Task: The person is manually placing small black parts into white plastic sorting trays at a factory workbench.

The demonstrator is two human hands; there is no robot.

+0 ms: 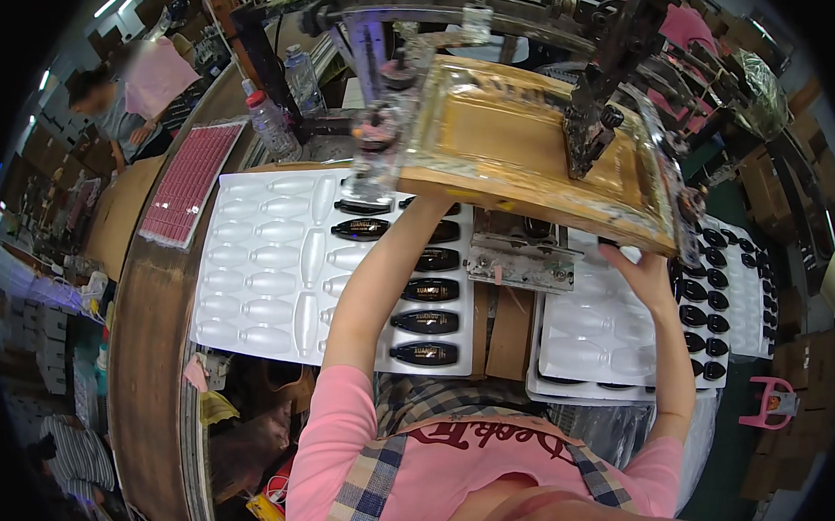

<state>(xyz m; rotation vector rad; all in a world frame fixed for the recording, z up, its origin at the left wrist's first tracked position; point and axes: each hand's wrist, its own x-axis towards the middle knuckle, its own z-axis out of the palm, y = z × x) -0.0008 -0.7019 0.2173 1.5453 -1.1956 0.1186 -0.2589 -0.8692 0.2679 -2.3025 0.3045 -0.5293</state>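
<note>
Raised wooden printing frame (525, 153) overhangs the desk (149, 309), hiding the left hand (434, 204) beneath its near edge, so its fingers' spread cannot be told. Right hand (637, 269), fingers curled, grips the frame's near right corner, beside a tray of black caps (718, 303). Dark oval bottles (425, 321) fill the right column of the white moulded tray (260, 277), long axes running left–right.
</note>
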